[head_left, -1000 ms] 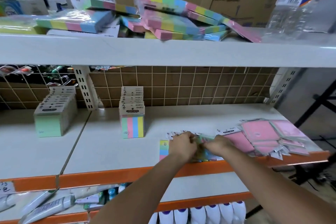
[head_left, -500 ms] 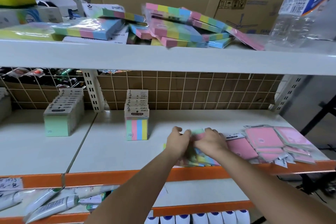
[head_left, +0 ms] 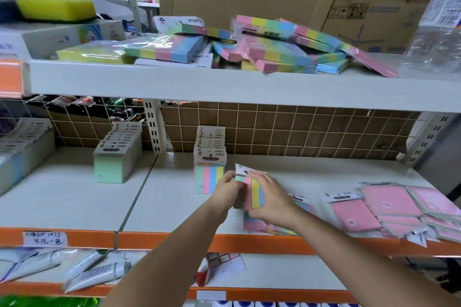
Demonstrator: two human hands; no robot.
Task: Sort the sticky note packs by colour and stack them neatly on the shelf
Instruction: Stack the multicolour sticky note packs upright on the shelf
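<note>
**Striped pack held upright over the middle shelf**

The middle shelf (head_left: 174, 207) is bounded in front by an orange edge, and a wide bare stretch of it is seen to the left of the hands. An upper shelf (head_left: 224, 87) overhangs the hands, loaded with a loose heap of large striped packs (head_left: 274, 50). To the right of the right hand, a spread of pink packs (head_left: 389, 207) is laid near the front edge, some overlapping. Well left of the left hand, a row of green packs (head_left: 112, 164) is stood upright. Just beyond the left hand, a row of striped packs (head_left: 209, 177) is stood. A striped sticky note pack (head_left: 254, 192) is held upright between both hands, above more striped packs (head_left: 262, 227) lying flat by the edge. It is gripped by curled fingers of the left hand (head_left: 228, 192) and the right hand (head_left: 272, 197).
</note>
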